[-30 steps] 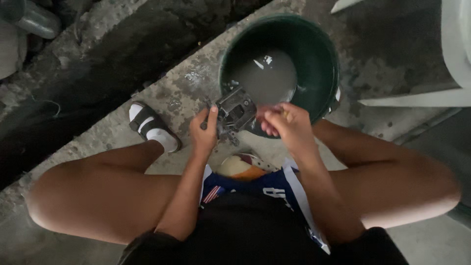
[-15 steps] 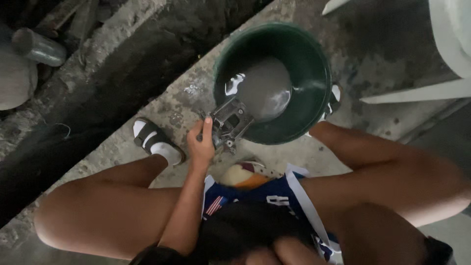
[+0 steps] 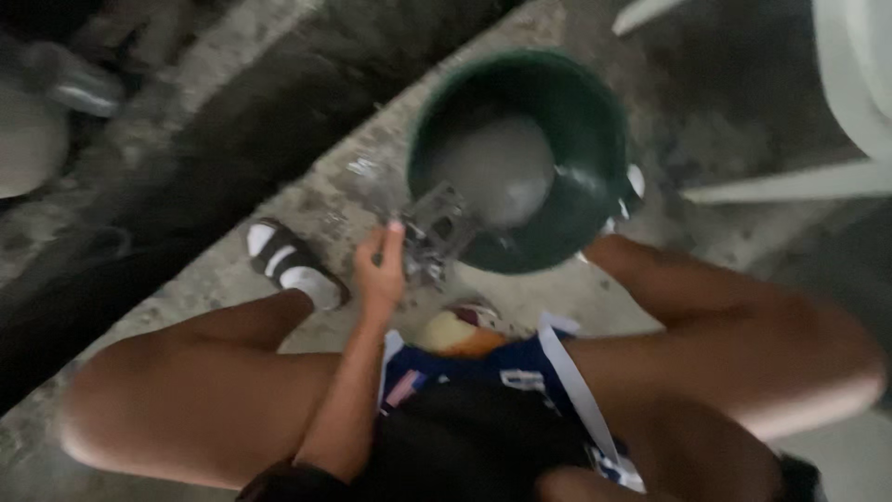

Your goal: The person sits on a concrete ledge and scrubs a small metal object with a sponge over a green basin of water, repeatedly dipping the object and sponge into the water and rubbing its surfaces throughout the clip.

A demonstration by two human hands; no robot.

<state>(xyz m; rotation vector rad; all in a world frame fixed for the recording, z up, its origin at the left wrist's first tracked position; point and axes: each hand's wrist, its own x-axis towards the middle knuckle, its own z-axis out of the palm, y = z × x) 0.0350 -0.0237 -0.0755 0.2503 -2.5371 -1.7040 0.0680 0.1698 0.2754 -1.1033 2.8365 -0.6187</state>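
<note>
- Left hand (image 3: 381, 271) grips a grey metal part (image 3: 435, 232), fingers curled round it, at the near rim of the round green plastic bucket (image 3: 595, 139).
- Right hand seems out of view; its grasp cannot be told.

1. The left hand (image 3: 383, 270) grips a grey metal part (image 3: 437, 232) at the near rim of a green bucket (image 3: 595, 139) — fingers curled around the part's left edge.
2. The bucket stands on the concrete floor (image 3: 325, 204) between the person's bare knees and holds cloudy grey water (image 3: 502, 167).
3. A sandalled foot (image 3: 293, 265) rests left of the hand.
4. The picture is blurred — the part's details cannot be told.
</note>
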